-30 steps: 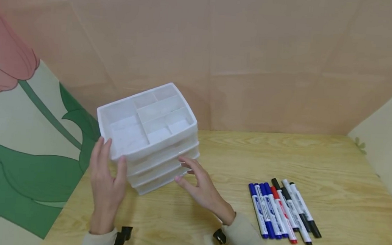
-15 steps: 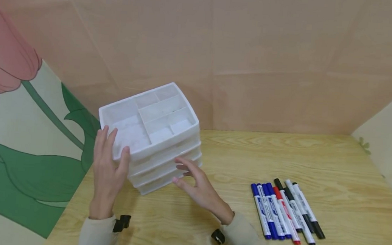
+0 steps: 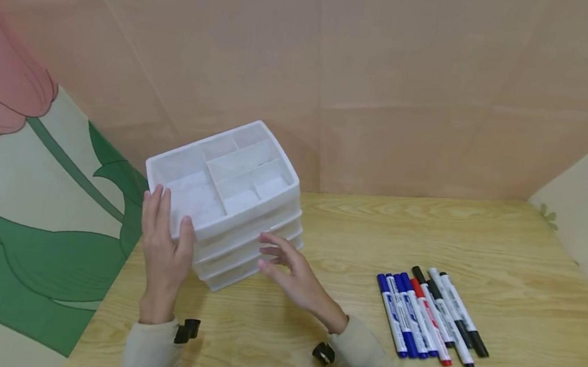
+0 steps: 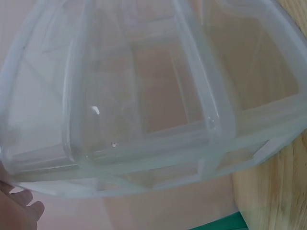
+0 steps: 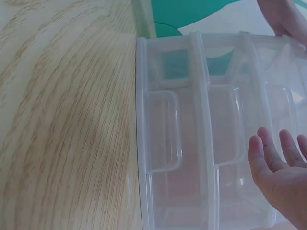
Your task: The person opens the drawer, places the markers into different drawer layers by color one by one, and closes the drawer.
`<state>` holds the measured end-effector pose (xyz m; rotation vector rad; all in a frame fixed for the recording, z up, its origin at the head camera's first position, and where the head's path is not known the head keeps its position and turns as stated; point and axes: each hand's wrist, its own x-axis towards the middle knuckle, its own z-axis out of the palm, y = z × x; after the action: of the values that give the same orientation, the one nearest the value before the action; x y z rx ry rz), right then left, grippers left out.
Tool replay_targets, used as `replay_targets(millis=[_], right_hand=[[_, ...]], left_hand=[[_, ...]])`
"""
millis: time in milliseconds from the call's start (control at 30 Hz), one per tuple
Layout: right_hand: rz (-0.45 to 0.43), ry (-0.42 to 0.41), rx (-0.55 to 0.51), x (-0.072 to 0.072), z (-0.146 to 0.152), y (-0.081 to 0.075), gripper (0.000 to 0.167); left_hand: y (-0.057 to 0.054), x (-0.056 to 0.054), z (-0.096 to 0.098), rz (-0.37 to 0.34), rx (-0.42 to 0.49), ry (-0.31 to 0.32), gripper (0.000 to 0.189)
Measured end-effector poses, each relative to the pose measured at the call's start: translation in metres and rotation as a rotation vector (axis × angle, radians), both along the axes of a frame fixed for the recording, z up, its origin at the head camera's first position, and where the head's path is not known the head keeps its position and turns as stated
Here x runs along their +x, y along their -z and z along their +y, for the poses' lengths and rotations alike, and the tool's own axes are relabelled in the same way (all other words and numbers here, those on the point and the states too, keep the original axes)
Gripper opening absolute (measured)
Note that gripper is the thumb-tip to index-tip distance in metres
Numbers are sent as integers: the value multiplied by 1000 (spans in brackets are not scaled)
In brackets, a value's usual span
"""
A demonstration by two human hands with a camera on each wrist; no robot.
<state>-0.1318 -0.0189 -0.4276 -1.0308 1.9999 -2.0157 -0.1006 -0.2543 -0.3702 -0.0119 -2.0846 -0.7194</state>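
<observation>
A white plastic drawer organizer stands on the left part of the table, with a divided tray on top and see-through drawers below; all look closed. My left hand rests at its near left corner, fingers fairly straight along the side and thumb towards the front. In the left wrist view only part of that hand shows, at the lower left. My right hand is before the drawer fronts with fingers loosely bent and nothing in them. The right wrist view shows this hand palm up; whether it touches a drawer, I cannot tell.
Several markers with blue, red and black caps lie side by side on the wooden table, right of the organizer. A beige-covered wall rises behind the table. A flower-patterned panel borders the left side.
My left hand has moved slightly up along the organizer's corner. My right hand has shifted a little left across the drawer fronts. The organizer and markers stay in place.
</observation>
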Motion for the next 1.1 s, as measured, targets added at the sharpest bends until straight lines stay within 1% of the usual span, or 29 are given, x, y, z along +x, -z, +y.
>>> replay_targets(millis=[133,267,367,500,633,767,867,1100], right_hand=[[-23,-4,-11,-1,-2,0,52],[-41,-11,-25,-2,-4,-1,51],[-79,-21,-39,-2,-5,-2,51],[-151,-51,-67,-1,-7,-4,52],[-189,-75,-81,-1,-8,-5,54],[-200,-86,-80,0,-10,-4,55],[-202,-90,-80,0,-11,-4,55],[-216,-91,-86,-1,-13,-4,55]], left_hand=[[0,0,1,-6,15,1,59],[0,-1,1,-9,18,4,59],[0,-2,-1,-5,-12,-5,55],[-3,-3,-7,19,-77,-17,50],[-4,-4,-15,41,-101,-1,48],[-4,-2,-20,37,-83,32,50],[-2,-2,-21,34,-78,46,52],[-1,-5,-18,42,-75,45,54]])
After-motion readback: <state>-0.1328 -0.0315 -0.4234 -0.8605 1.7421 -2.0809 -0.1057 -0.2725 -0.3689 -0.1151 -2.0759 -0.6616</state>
